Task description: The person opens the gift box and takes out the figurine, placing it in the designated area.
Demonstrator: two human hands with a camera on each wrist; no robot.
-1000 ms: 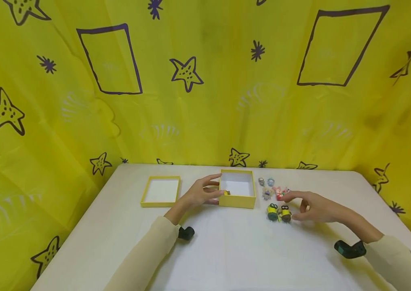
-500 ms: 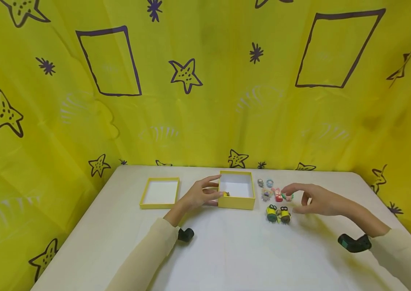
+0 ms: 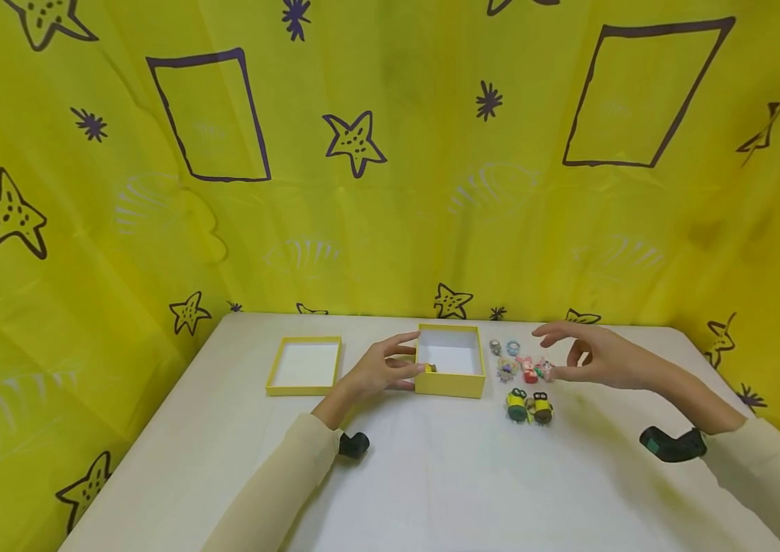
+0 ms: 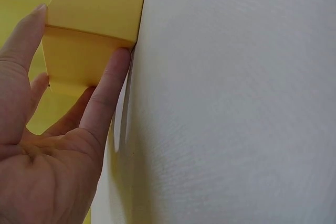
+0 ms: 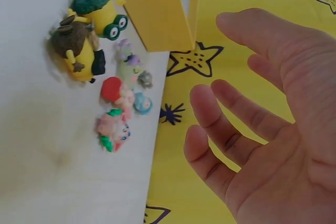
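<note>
The open yellow box (image 3: 450, 386) has a white inside, and a small yellow thing (image 3: 432, 368) shows at its front left corner. My left hand (image 3: 379, 369) rests extended fingers against the box's left end; in the left wrist view its fingertips touch the outer walls (image 4: 86, 59). Hovering over the small figurines, my right hand (image 3: 603, 359) has relaxed, spread fingers and holds nothing. Closest to its thumb is a pink figurine with green parts (image 5: 112, 129), beside a red-and-pink one (image 3: 528, 370). Two larger yellow figurines, one green-capped (image 3: 517, 406), one brown-capped (image 3: 542, 409), stand nearer the front.
A shallow yellow-rimmed lid (image 3: 269, 389) lies left of the box, white inside facing up. Behind the figurines with pink parts are a grey one (image 3: 495, 346) and a blue one (image 3: 513, 347); a pale purple-trimmed one (image 3: 506, 369) sits beside them. A patterned yellow curtain (image 3: 417, 230) hangs behind the table.
My right hand has risen away from the larger yellow figurines and moved back over the smaller ones. The pink figurine with green parts is less covered now. My left hand stays at the box.
</note>
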